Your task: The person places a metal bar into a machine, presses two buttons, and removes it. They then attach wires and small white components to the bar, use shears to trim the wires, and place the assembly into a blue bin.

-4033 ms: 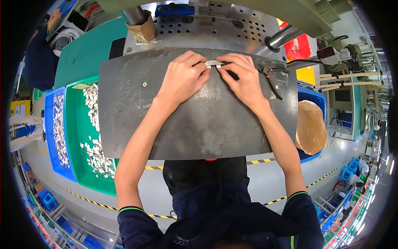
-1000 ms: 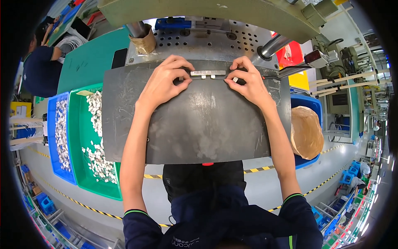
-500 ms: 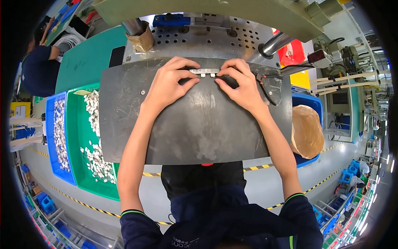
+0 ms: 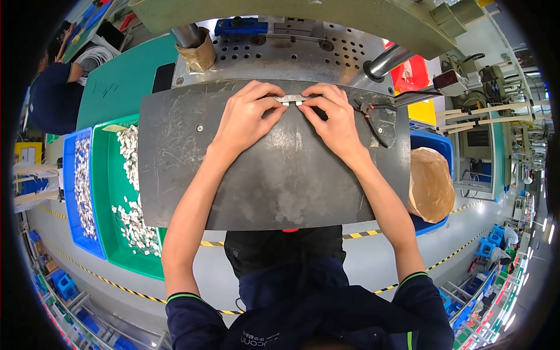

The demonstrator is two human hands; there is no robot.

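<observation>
A narrow silvery metal strip lies crosswise near the far edge of the dark work plate, with small white pieces along its near side. My left hand is closed, thumb and forefinger pinching the strip's left end. At the other end, the fingertips of my right hand pinch it too, one white piece showing between the hands. Fingers cover both ends of the strip. Just right of my right hand, pliers with red and black handles rest on the plate.
Blue and green bins of small white parts stand at the left. To the right, a blue bin holds a brown paper bag. Beyond the plate stand a perforated metal bed and steel posts. A person sits far left.
Both hands have drawn slightly closer together along the strip, covering more of its ends. The left hand has shifted a little right. The pliers have stayed put.
</observation>
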